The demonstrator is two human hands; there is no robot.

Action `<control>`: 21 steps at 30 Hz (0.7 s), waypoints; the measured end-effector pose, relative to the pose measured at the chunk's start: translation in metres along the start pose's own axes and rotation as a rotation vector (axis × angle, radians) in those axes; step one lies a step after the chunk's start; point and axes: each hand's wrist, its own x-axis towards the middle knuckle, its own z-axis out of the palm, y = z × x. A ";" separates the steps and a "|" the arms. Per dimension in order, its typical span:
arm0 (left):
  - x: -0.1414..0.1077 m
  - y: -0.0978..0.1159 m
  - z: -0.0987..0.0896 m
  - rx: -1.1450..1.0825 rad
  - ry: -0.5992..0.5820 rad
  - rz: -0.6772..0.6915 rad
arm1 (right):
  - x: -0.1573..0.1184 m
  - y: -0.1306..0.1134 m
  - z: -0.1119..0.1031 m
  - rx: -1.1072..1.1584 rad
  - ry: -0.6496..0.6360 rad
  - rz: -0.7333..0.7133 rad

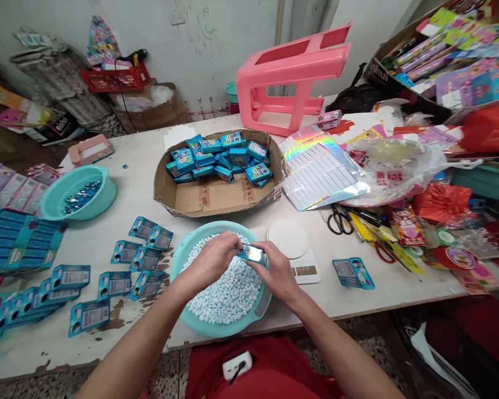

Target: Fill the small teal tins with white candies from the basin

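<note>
A small blue box (253, 253) with a shiny silver face is between my hands, over the turquoise bowl. My left hand (217, 256) pinches its left end, fingers pressed together. The right end is gripped by my right hand (276, 271), thumb below and fingers behind. Beneath them the turquoise bowl (185, 316) is heaped with small pale blue and white pellets (228, 296). A white digital scale (288, 239) stands just behind my right hand. Several blue boxes with cut-outs (144, 259) lie left of the bowl, and another blue box (353, 272) lies at the right.
A cardboard tray (191, 202) holding several blue boxes stands behind the bowl. A smaller turquoise basin (103, 194) at the left holds shiny blue pieces. Scissors (340, 220), holographic sheets (316, 172) and plastic bags crowd the right. A pink stool (270, 64) lies tipped at the back.
</note>
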 end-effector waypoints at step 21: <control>0.001 -0.010 0.021 -0.001 0.100 0.019 | -0.006 0.007 0.013 0.054 0.031 0.088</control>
